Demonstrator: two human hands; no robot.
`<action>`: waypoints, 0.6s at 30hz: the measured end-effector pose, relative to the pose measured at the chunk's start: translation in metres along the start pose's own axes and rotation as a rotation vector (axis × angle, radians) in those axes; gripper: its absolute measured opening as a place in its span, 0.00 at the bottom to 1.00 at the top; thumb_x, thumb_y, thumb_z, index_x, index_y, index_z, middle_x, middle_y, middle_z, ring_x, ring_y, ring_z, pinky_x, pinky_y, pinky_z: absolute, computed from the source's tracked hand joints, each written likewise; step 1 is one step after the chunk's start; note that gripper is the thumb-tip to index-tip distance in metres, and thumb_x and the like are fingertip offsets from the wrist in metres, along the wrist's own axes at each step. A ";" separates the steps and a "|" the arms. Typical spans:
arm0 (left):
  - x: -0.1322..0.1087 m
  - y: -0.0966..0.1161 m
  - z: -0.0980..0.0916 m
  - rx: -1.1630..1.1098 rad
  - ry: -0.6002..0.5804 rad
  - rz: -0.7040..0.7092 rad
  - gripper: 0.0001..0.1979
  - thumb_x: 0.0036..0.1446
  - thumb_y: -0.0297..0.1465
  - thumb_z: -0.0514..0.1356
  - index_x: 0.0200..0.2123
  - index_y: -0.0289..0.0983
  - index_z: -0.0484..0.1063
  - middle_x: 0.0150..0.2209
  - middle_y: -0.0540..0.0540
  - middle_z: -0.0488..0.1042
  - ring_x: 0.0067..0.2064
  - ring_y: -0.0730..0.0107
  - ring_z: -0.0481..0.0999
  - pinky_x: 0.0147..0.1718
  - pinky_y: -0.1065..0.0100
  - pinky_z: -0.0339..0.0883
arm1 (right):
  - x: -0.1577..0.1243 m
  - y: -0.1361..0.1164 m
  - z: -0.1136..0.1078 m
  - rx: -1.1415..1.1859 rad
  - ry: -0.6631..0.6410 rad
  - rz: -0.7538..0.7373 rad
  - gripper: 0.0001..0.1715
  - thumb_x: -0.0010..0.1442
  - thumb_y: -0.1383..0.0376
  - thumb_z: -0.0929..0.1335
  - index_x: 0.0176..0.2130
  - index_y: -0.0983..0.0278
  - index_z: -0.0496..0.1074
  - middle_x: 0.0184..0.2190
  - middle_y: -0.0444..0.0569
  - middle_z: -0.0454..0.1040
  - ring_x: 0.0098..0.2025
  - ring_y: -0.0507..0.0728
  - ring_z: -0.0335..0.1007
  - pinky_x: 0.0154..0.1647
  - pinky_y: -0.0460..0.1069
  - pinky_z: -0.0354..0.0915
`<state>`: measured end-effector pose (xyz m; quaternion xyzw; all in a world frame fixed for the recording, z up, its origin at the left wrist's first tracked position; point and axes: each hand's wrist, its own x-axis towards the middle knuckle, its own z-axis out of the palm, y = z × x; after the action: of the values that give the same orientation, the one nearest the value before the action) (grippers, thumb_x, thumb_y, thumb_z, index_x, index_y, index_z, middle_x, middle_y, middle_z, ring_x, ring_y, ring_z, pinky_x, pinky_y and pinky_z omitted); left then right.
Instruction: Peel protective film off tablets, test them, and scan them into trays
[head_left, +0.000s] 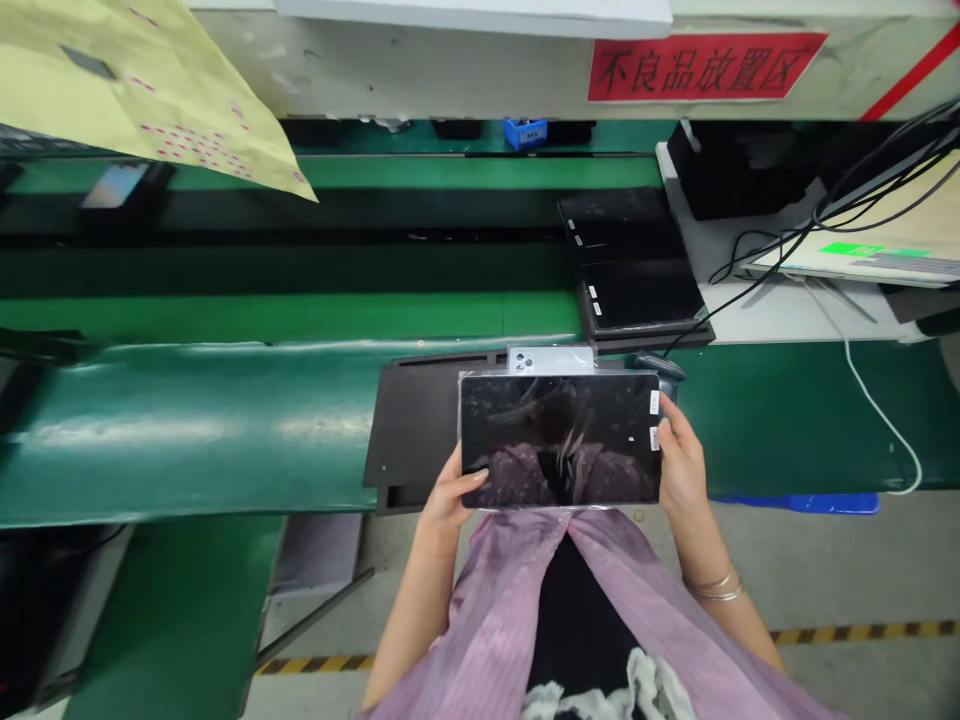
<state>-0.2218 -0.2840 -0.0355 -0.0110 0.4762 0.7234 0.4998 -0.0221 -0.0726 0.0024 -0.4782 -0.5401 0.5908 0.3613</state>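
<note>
A black tablet (pixel 559 440) in clear film lies level between my hands, its glossy screen facing up and two small white labels along its right end. My left hand (pixel 448 492) grips the lower left corner, thumb on the screen. At the upper right end, my right hand (pixel 681 458) closes on the edge beside the labels. Under and left of the tablet is a black tray (pixel 412 425) on the green bench. A pale blue-white device (pixel 553 360) with round camera lenses shows just beyond the tablet's far edge; the rest of it is hidden.
Black screens with white labels rest in a dark tray (pixel 688 338) at the back right. Dark cables (pixel 814 225) hang near it, and a dark corded device (pixel 660 366) sits by my right hand. A yellow sheet (pixel 172 90) droops at upper left. Behind runs a dark conveyor (pixel 360 215).
</note>
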 end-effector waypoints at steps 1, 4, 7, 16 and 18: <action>0.001 -0.002 -0.001 0.007 0.028 0.024 0.32 0.32 0.32 0.73 0.46 0.44 0.73 0.41 0.47 0.79 0.41 0.55 0.79 0.42 0.60 0.72 | 0.003 0.000 -0.001 -0.034 -0.028 0.003 0.31 0.56 0.48 0.68 0.54 0.60 0.70 0.55 0.51 0.71 0.56 0.61 0.67 0.56 0.58 0.64; 0.008 -0.003 -0.004 0.031 0.085 0.083 0.31 0.34 0.34 0.72 0.46 0.42 0.73 0.39 0.47 0.80 0.37 0.56 0.80 0.38 0.60 0.73 | 0.021 0.002 -0.012 -0.172 -0.092 0.020 0.32 0.58 0.47 0.65 0.55 0.62 0.69 0.52 0.54 0.73 0.54 0.63 0.69 0.53 0.60 0.66; 0.016 0.002 -0.009 0.059 0.141 0.092 0.31 0.32 0.34 0.72 0.45 0.39 0.73 0.37 0.45 0.80 0.36 0.55 0.80 0.36 0.60 0.74 | 0.056 0.012 -0.034 -0.383 0.027 -0.004 0.38 0.57 0.49 0.66 0.59 0.67 0.63 0.59 0.61 0.65 0.62 0.67 0.58 0.62 0.63 0.54; 0.024 0.000 -0.019 0.095 0.230 0.022 0.27 0.32 0.31 0.74 0.40 0.37 0.75 0.33 0.48 0.80 0.33 0.63 0.79 0.34 0.67 0.72 | 0.141 0.095 -0.065 -0.751 0.048 0.217 0.19 0.61 0.58 0.69 0.47 0.67 0.69 0.44 0.51 0.72 0.46 0.59 0.70 0.51 0.60 0.65; 0.028 -0.002 -0.020 0.118 0.248 0.015 0.27 0.31 0.31 0.74 0.39 0.37 0.75 0.33 0.48 0.79 0.31 0.65 0.78 0.33 0.68 0.71 | 0.147 0.103 -0.065 -0.770 0.034 0.215 0.17 0.62 0.58 0.69 0.46 0.67 0.70 0.43 0.50 0.72 0.44 0.58 0.70 0.48 0.58 0.67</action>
<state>-0.2435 -0.2782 -0.0610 -0.0674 0.5763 0.6909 0.4313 0.0077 0.0691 -0.1223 -0.6423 -0.6627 0.3717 0.1008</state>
